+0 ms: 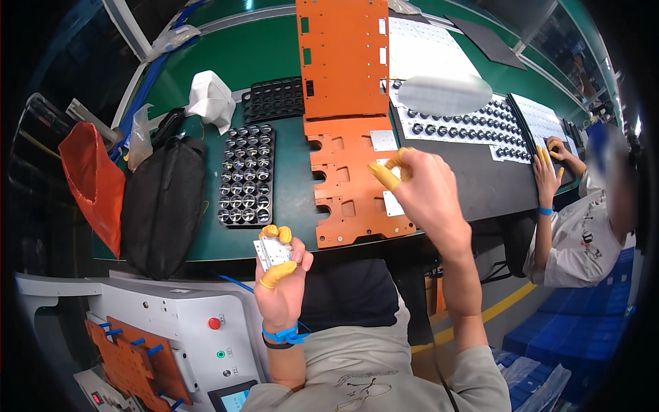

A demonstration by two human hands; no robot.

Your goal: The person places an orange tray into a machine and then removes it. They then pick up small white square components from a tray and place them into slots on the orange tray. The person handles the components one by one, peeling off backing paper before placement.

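Small white plates (275, 255) are nearest to the body, in a little stack above the desk's front edge. The grip of the left hand (283, 296) is closed around them, with the thumb on one side and the fingers on the other; how many plates it has, I cannot tell.

Farther in, on the desk (292, 221), lies an orange fixture base (338, 230). Along its right side three white plates are visible: a lower plate (393, 204), a middle one partly hidden by fingers, and an upper plate (384, 140). The grip of the right hand (431, 197) is just over the middle one, thumb and forefinger almost together; whether it pinches or only presses the plate, I cannot tell.

Left of the base stands a black lens tray (223, 218), filled with round lenses. Beyond the base, the orange fixture cover (343, 58) lies opened away from the person, and beside it is a second black tray (255, 96).

By my judgement, the step in hand is seating the plates along the right side of the base. The next move seems to call for lining the middle plate flat in its place, with a light fingertip touch, while the left hand keeps the stack ready and steady.
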